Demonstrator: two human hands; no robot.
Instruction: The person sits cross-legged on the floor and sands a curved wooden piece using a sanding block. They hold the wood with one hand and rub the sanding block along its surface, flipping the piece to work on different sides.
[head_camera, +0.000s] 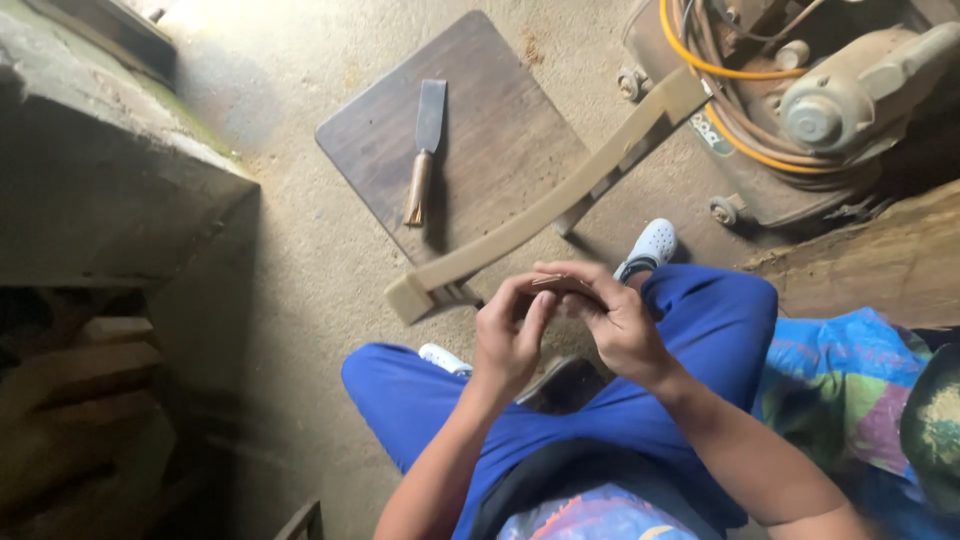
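My left hand (508, 338) and my right hand (612, 320) meet above my knees in blue trousers. Together they pinch a small flat brown piece (558, 284), whose kind I cannot tell. Its top edge shows between the fingertips; the remainder is hidden by my fingers. Just beyond my hands a long curved wooden part (545, 210) lies slanted across a dark wooden stool seat (500, 120). A chisel with a flat steel blade and wooden handle (424, 150) lies on that seat, apart from both hands.
A dusty machine with a motor (830, 100) and coiled yellow cable (720, 70) stands at the top right. A concrete block (100, 160) rises on the left. A timber slab (880, 260) and a colourful cloth (850, 390) lie to my right. The floor is sandy concrete.
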